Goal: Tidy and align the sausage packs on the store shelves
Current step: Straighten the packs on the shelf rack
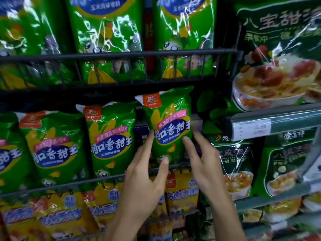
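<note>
Standing taller than its neighbours behind the wire rail (175, 165), the green sausage pack (169, 122) could tip forward: left hand (147, 173) and right hand (203, 162) only touch it, fingers spread.

Green sausage pack (169, 122) between the hands: glossy plastic film, crinkled, glaring with white highlights. Neighbouring green packs (111, 136): the same shiny film, creasing near the seals. Yellow packs (60, 214) below: glossy plastic, wrinkling. Dark green soup bags (278, 58) at right: shiny film under a clear, reflecting wrap. Shelf rail (121, 55): thin metal wire, dark and matt. Price strip (278, 122): smooth plastic, holding a white paper label (251, 129)
</note>
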The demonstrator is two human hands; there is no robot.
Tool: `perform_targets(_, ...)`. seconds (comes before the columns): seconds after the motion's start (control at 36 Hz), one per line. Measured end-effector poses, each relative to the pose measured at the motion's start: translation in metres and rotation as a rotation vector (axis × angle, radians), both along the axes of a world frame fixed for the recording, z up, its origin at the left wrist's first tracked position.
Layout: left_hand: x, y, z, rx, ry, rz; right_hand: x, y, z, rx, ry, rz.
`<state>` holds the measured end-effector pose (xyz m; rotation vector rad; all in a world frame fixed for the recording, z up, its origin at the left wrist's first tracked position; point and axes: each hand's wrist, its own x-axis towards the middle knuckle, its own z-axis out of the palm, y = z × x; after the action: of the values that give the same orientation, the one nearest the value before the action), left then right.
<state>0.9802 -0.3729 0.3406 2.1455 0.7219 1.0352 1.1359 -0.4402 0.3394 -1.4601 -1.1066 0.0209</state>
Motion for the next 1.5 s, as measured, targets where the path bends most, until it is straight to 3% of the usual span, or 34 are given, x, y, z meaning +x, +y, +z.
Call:
perform_targets(0.22,0.005,0.000,-0.013,0.002,0.043,-0.016,0.013,-0.011,-0.013,-0.195,-0.071,-0.023)
perform_targets(0.42,0.002,-0.002,-0.012,0.078,0.117,-0.017,0.008,-0.013,-0.009,-0.214,-0.072,-0.073)
perform_targets(0.58,-0.029,-0.006,-0.010,0.122,-0.077,0.145,-0.021,-0.018,-0.012,0.125,0.110,-0.281)
perform_targets(0.75,-0.075,0.001,-0.017,0.122,-0.286,0.367,-0.064,-0.010,-0.016,0.389,0.066,-0.197)
perform_targets(0.81,-0.084,0.005,-0.017,0.060,-0.269,0.375,-0.081,-0.003,-0.014,0.324,0.077,-0.067)
perform_targets(0.89,-0.094,0.013,-0.015,-0.018,-0.206,0.367,-0.100,0.010,-0.013,0.068,0.070,0.074)
perform_targets(1.03,-0.106,0.020,-0.011,-0.085,-0.088,0.292,-0.111,0.034,-0.011,-0.224,-0.085,0.020)
perform_targets(1.19,-0.110,0.024,-0.006,-0.054,-0.007,0.187,-0.111,0.053,-0.017,-0.248,-0.285,-0.166)
perform_targets(1.36,-0.109,0.024,-0.009,-0.006,-0.103,0.143,-0.113,0.060,-0.020,-0.097,-0.082,-0.085)
perform_targets(1.5,-0.106,0.025,-0.007,0.022,-0.148,0.116,-0.109,0.062,-0.017,-0.048,-0.066,-0.118)
